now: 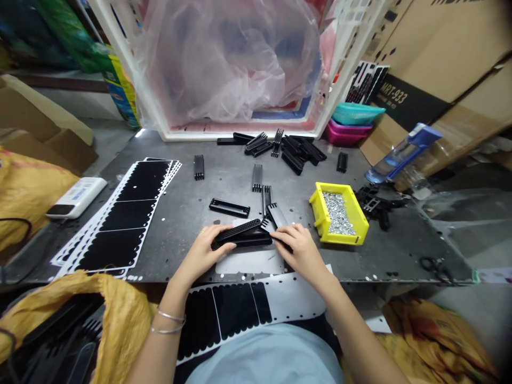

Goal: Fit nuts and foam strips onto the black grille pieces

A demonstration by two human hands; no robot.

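My left hand (208, 246) grips the left end of a long black plastic piece with a textured face (240, 230). Beneath that piece lies another black bar (252, 241). At the right end of this small pile, my right hand (298, 246) has its fingers curled over black plastic; the exact hold is partly hidden. A ribbed black piece with pronged ends (277, 215) leans just above the right fingers. An open-framed black piece (229, 207) lies behind the left hand. Under the work is a pale sheet (250, 263) at the table's front edge.
A yellow bin (362, 234) of small metal parts stands to the right. More black pieces (304, 152) are heaped before a white crate (192, 136). Black sticker sheets (134, 213) lie left, beside a white device (80, 197). Scissors (436, 266) and a bottle (386, 165) are farther right.
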